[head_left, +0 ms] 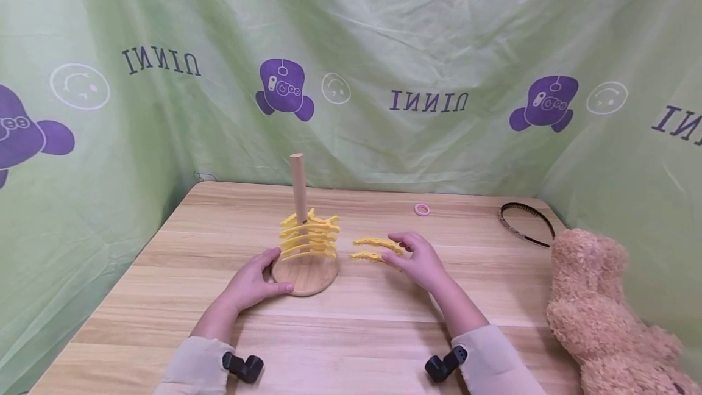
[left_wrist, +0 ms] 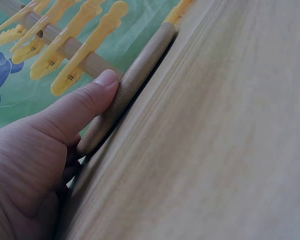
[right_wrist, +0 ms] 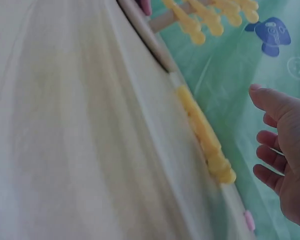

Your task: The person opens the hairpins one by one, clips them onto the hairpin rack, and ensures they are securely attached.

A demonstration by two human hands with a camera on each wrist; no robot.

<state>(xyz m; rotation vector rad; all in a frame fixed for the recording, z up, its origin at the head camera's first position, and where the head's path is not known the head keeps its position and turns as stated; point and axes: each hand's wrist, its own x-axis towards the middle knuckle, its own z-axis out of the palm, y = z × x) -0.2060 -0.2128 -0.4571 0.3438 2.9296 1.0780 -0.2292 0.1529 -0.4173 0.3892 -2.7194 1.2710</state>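
A wooden stand has an upright post [head_left: 298, 188] on a round base [head_left: 307, 279]. Several yellow alligator hair clips [head_left: 309, 239] are stacked along the post, sticking out sideways. My left hand [head_left: 251, 280] holds the near left rim of the base. In the left wrist view its thumb [left_wrist: 92, 97] lies against the base's edge, with the other fingers mostly hidden behind. Two loose yellow hair clips [head_left: 368, 255] lie on the table right of the stand. Over them hovers my right hand [head_left: 419, 263], fingers loosely bent; the right wrist view shows it apart from the clip [right_wrist: 205, 137], holding nothing.
A pink ring [head_left: 421, 209] lies toward the back of the wooden table [head_left: 329, 346]. Farther right is a black headband [head_left: 529, 239], and a brown plush toy [head_left: 598, 309] occupies the right edge. Green printed cloth [head_left: 362, 17] hangs around the table.
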